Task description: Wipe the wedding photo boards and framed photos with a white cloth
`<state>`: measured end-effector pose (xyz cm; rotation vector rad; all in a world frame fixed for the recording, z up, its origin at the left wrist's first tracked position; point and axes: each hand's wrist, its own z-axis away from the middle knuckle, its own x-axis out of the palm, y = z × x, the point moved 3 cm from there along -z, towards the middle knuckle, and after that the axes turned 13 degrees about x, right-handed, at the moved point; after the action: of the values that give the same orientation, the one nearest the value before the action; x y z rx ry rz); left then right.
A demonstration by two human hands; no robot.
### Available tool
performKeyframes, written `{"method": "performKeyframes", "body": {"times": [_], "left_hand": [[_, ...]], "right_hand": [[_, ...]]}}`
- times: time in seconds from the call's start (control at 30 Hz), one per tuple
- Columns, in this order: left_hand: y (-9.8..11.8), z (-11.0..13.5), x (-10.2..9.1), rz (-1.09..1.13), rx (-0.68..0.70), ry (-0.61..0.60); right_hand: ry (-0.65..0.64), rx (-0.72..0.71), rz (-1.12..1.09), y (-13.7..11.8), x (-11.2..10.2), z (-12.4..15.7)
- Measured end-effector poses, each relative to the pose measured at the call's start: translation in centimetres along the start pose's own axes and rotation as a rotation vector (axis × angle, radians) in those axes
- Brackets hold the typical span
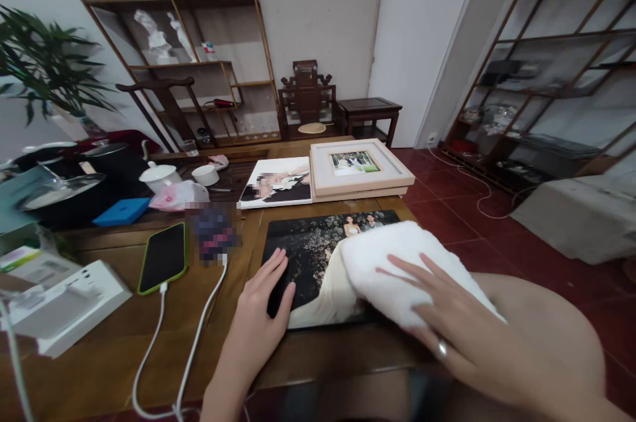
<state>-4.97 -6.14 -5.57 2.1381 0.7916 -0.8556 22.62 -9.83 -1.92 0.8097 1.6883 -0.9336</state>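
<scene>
A dark photo print (311, 250) of a couple lies flat on the wooden table (124, 342) in front of me. My left hand (263, 306) rests flat on the print's near left corner, fingers stretched out. My right hand (447, 316) lies open, palm down, on a folded white cloth (392, 263) that covers the print's right side. A ring shows on one finger of that hand.
Behind the print lie a white canvas photo (278, 182) and a stack of framed pictures (360, 170). A green-cased phone (163, 258) with a white cable, a white box (64, 303), cups and pots (74, 177) crowd the left. Shelves and chairs stand around; red floor is at right.
</scene>
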Motion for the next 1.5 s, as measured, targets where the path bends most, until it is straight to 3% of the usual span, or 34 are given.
{"method": "performKeyframes", "body": {"times": [0.23,0.37,0.5,0.63,0.8,0.9,1.03,1.33,1.5], "left_hand": [[0.0,0.1,-0.2,0.008,-0.018,-0.009],[-0.1,0.1,-0.2,0.009,-0.027,-0.015],[-0.1,0.0,-0.1,0.010,-0.033,-0.015],[0.0,0.0,-0.2,0.012,-0.022,-0.008],[-0.1,0.0,-0.1,0.021,-0.028,-0.016],[-0.3,0.1,-0.1,0.028,-0.025,-0.012],[-0.4,0.1,-0.1,0.030,-0.030,-0.015],[-0.2,0.2,-0.1,0.027,-0.030,-0.032],[-0.2,0.2,-0.1,0.032,-0.038,-0.026]], "right_hand": [[-0.003,0.074,-0.020,3.8,1.1,-7.9],[0.029,0.095,0.007,4.1,1.6,-9.4],[0.034,0.087,0.010,2.8,1.6,-7.5],[0.020,0.051,0.044,0.4,1.3,-3.6],[0.039,-0.109,0.063,-3.1,0.8,1.2],[0.010,-0.135,0.021,-4.1,0.7,1.9],[-0.017,-0.074,-0.023,-3.2,0.9,-0.3],[0.003,0.087,-0.031,1.7,1.9,-9.4],[0.008,0.100,-0.013,0.8,2.1,-9.1]]}}
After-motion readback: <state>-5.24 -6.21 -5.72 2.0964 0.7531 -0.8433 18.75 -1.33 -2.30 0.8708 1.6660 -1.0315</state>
